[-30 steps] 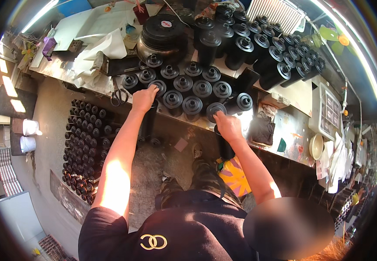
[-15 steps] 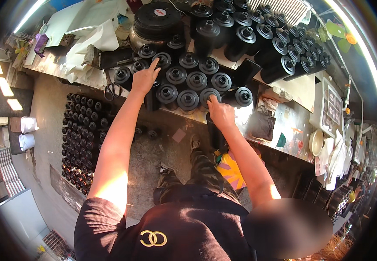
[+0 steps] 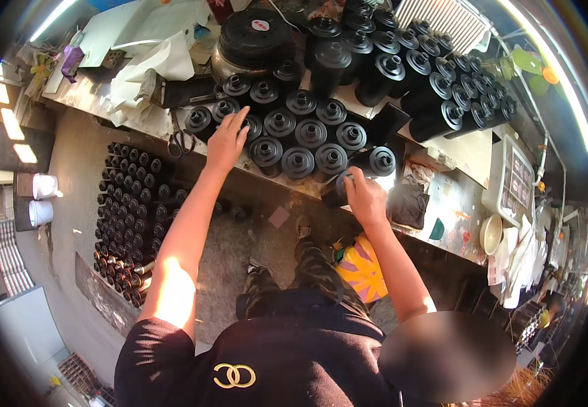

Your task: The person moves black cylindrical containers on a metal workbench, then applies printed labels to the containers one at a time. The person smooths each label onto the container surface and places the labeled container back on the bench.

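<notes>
My right hand (image 3: pixel 367 198) is closed on the top of a black cylinder (image 3: pixel 336 192) by the table's front edge; whether the cylinder rests on anything is hidden. My left hand (image 3: pixel 226 144) reaches over the front left of a group of upright black cylinders (image 3: pixel 279 123), fingers spread. Its fingertips are over a partly covered cylinder (image 3: pixel 253 127); I cannot tell whether they touch it. Each cylinder has a stepped round top with a small raised neck. Another one (image 3: pixel 381 161) leans beside my right hand.
More black cylinders (image 3: pixel 389 66) stand at the back right. A large dark round lid (image 3: pixel 253 37) covers a metal drum behind the group. Scissors (image 3: pixel 181 144) hang near the left edge. Many similar pieces (image 3: pixel 127 203) stand on the floor; a yellow and purple bag (image 3: pixel 362 271) lies below.
My right hand has moved down and right, now with a black cylinder at the front edge. My left hand has drawn back slightly, its pointing fingers now spread. The view has shifted a little.
</notes>
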The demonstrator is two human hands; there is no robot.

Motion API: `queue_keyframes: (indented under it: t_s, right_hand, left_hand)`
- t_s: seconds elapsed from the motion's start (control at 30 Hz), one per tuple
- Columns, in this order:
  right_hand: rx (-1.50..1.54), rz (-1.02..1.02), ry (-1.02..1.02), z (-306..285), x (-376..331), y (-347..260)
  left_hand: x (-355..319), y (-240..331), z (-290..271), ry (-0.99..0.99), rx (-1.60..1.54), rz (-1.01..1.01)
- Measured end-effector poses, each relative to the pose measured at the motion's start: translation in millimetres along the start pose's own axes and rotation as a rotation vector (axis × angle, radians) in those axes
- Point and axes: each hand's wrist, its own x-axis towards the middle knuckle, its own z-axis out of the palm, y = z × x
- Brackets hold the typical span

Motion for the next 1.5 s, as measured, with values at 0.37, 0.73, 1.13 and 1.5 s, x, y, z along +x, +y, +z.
queue_keyframes:
  t_s: [0.37,0.73,1.13,1.5]
  right_hand:
    - [0.032,0.073,0.025,2,-17,9]
    - [0.217,0.43,-0.012,9,-62,11]
    - [0.552,0.719,-0.274,109,-95,57]
    - [0.646,0.839,-0.315,116,-153,27]
  left_hand:
    - [-105,-27,124,-0.026,-0.425,-0.475]
    - [-94,-97,155,-0.297,-0.463,-0.432]
    - [-67,-63,120,-0.231,-0.901,-0.43]
    - [-160,-78,85,-0.094,-0.647,-0.495]
